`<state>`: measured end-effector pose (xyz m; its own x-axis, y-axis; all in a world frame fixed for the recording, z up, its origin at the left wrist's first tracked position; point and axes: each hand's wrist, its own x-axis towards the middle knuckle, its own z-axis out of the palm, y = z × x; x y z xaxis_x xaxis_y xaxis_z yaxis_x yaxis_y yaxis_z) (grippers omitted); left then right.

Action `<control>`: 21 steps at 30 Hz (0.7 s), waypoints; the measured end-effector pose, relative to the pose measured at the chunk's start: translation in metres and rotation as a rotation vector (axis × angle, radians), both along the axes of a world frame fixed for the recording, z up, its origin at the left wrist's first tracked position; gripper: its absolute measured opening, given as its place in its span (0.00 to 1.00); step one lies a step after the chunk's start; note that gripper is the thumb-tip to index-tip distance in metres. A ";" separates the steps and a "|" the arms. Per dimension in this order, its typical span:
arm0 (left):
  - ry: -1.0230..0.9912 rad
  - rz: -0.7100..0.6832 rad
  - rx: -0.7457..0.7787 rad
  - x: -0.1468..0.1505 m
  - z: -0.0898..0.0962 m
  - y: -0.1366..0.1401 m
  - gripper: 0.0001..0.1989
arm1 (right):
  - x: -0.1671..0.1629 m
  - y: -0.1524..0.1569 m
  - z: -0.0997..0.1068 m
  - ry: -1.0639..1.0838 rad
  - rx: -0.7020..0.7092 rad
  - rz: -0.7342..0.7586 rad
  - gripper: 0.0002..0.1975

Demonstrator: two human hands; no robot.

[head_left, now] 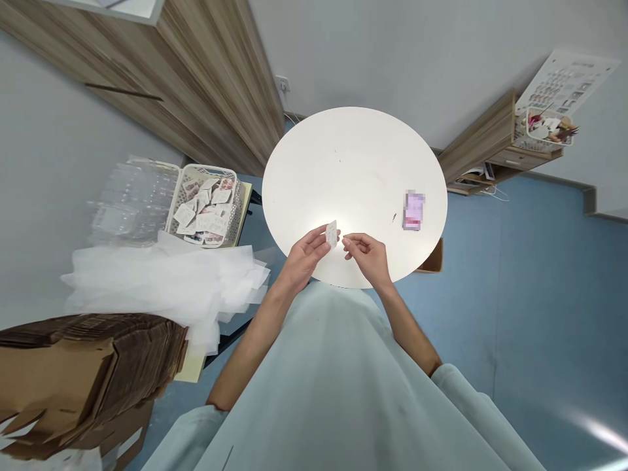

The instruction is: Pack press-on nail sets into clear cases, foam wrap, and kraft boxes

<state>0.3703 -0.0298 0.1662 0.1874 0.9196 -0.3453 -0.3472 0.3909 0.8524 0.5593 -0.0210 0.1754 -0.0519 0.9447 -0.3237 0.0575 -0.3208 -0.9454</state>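
Observation:
My left hand (pixel 305 256) grips a small white card (pixel 331 234) with printing on it, tilted up above the near part of the round white table (pixel 353 140). Just right of the card, my right hand (pixel 367 256) is closed in a pinch, thumb against forefinger, a short gap away from it. Whatever lies between those fingertips is too small to make out. To the right on the tabletop lies a purple and pink rectangular item (pixel 413 210), its surface blurred. Beside it is a tiny dark object (pixel 394 217).
Left of the table stands a white basket (pixel 239 212) of printed cards, near stacked clear plastic packaging (pixel 137 203), white sheets (pixel 161 275) and folded cardboard boxes (pixel 112 366). A cardboard box (pixel 434 256) sits under the table's right edge. Wooden cabinets (pixel 210 72) rise behind.

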 end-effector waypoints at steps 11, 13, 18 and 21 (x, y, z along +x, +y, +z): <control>0.484 0.181 0.149 0.000 -0.008 -0.015 0.33 | -0.023 0.001 0.001 -0.131 0.084 -0.020 0.19; 0.474 0.186 0.145 -0.003 -0.009 -0.019 0.33 | -0.021 0.002 -0.004 -0.133 0.065 -0.043 0.19; 0.365 0.230 0.080 -0.017 -0.011 -0.024 0.30 | -0.011 0.007 -0.008 -0.100 0.035 -0.052 0.21; 0.320 0.216 0.047 -0.023 -0.011 -0.025 0.29 | -0.008 0.008 -0.007 -0.061 0.010 -0.024 0.21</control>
<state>0.3474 -0.0544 0.1552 -0.1225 0.9422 -0.3118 -0.1307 0.2962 0.9462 0.5514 -0.0128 0.1684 -0.0095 0.9487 -0.3159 0.1071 -0.3131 -0.9436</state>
